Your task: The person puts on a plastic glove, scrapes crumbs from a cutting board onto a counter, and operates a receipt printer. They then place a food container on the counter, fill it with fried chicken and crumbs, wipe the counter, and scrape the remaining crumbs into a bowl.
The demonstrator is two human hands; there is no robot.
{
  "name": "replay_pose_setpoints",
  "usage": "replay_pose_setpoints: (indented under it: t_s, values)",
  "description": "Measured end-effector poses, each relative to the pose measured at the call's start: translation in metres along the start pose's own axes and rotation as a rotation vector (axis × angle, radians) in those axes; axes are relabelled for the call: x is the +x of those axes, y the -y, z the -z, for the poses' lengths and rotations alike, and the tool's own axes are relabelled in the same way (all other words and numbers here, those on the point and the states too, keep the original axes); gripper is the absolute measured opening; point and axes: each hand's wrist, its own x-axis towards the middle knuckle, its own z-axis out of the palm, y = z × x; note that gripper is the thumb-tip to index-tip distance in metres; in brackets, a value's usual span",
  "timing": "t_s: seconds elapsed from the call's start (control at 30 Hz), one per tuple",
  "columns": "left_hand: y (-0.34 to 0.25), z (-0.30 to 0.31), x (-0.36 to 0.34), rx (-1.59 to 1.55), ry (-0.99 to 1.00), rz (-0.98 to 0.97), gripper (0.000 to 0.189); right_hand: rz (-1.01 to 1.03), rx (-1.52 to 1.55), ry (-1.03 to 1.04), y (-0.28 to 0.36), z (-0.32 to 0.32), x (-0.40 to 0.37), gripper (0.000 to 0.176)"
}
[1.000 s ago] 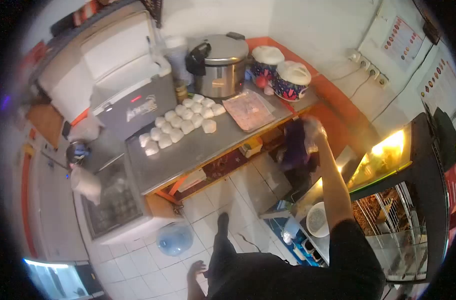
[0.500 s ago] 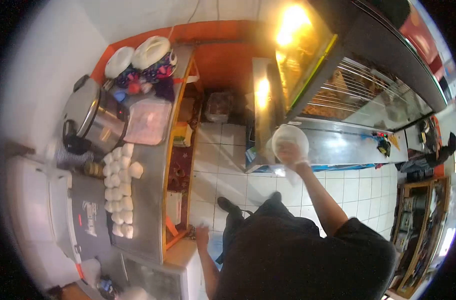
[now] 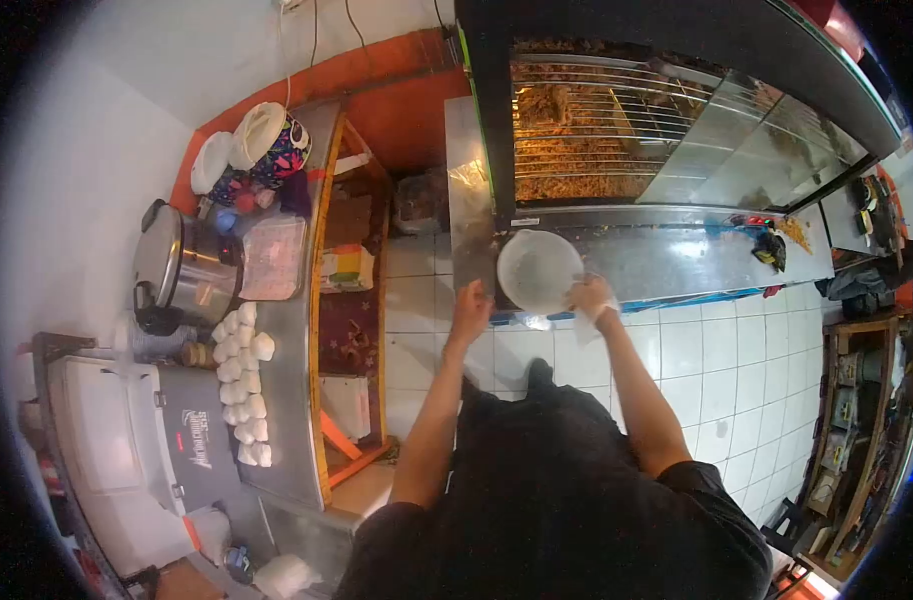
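Note:
A white, translucent round bowl (image 3: 540,268) is at the left end of the metal counter below the glass display case. My right hand (image 3: 590,295) grips its near right rim, with clear thin plastic around the hand and wrist. On the other side, my left hand (image 3: 471,310) is raised just left of the bowl, apart from it. The left fingers are loosely bent with a gap to the thumb, and I see nothing in them.
Several white dough balls (image 3: 245,375) lie in rows on the left steel table (image 3: 295,400). Behind them stand a large rice cooker (image 3: 182,260) and a clear lidded container (image 3: 275,258). The display case (image 3: 587,125) holds browned food on wire racks. White tiles cover the floor.
My view has swung right toward the display case. My left hand has risen from low beside the left table to near the bowl. The bowl, seen blurred in my right hand before, is now steady at the counter.

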Motion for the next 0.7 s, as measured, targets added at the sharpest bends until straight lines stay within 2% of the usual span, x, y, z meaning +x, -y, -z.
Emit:
replay_pose_setpoints:
  t_s: [0.07,0.1,0.13,0.17,0.2,0.23,0.27,0.3,0.37,0.4,0.47,0.5,0.57,0.6,0.67,0.7]
  values:
    - [-0.034,-0.025,-0.012,0.55,-0.279,-0.111,0.081,0.044,0.402,0.045,-0.031,0.038,-0.009,0.032]
    - [-0.056,-0.038,-0.013,0.548,-0.289,-0.105,0.081,-0.028,0.562,0.111,-0.046,0.063,-0.01,0.036]
    - [-0.08,-0.049,-0.01,0.628,-0.289,0.026,0.095,0.067,0.427,0.057,-0.044,0.081,-0.031,0.036]
    - [-0.094,-0.058,-0.004,0.705,-0.285,0.159,0.109,0.033,0.535,0.068,-0.062,0.101,-0.034,0.036]
    - [-0.098,-0.065,0.004,0.701,-0.291,0.164,0.109,-0.024,0.531,-0.064,-0.059,0.115,-0.053,0.037]
    - [-0.101,-0.071,0.012,0.762,-0.247,0.171,0.115,-0.072,0.711,-0.079,-0.068,0.131,-0.062,0.037]
    - [-0.102,-0.077,0.017,0.821,-0.2,0.18,0.121,0.026,0.546,-0.133,-0.08,0.141,-0.071,0.037]
    - [-0.102,-0.08,0.018,0.811,-0.209,0.187,0.121,0.027,0.534,-0.124,-0.086,0.148,-0.079,0.037]
    - [-0.103,-0.085,0.021,0.988,-0.207,0.058,0.124,-0.04,0.479,-0.274,-0.092,0.159,-0.091,0.037]
    - [-0.109,-0.086,0.022,0.978,-0.222,0.066,0.124,-0.034,0.466,-0.262,-0.092,0.162,-0.098,0.037]
    - [-0.122,-0.084,0.022,1.003,-0.059,0.225,0.127,0.0,0.393,-0.302,-0.095,0.161,-0.112,0.038]
    - [-0.119,-0.083,0.023,0.999,-0.068,0.228,0.127,0.004,0.389,-0.294,-0.097,0.157,-0.115,0.038]
    - [-0.109,-0.084,0.028,0.991,-0.098,0.075,0.13,0.035,0.365,-0.301,-0.099,0.152,-0.117,0.042]
    - [-0.104,-0.081,0.029,0.987,-0.1,0.077,0.13,0.035,0.36,-0.3,-0.099,0.15,-0.117,0.042]
    - [-0.092,-0.072,0.031,0.935,-0.128,-0.076,0.13,0.006,0.485,-0.273,-0.099,0.146,-0.116,0.056]
    - [-0.096,-0.06,0.026,0.928,-0.121,-0.078,0.13,-0.009,0.546,-0.263,-0.099,0.144,-0.117,0.064]
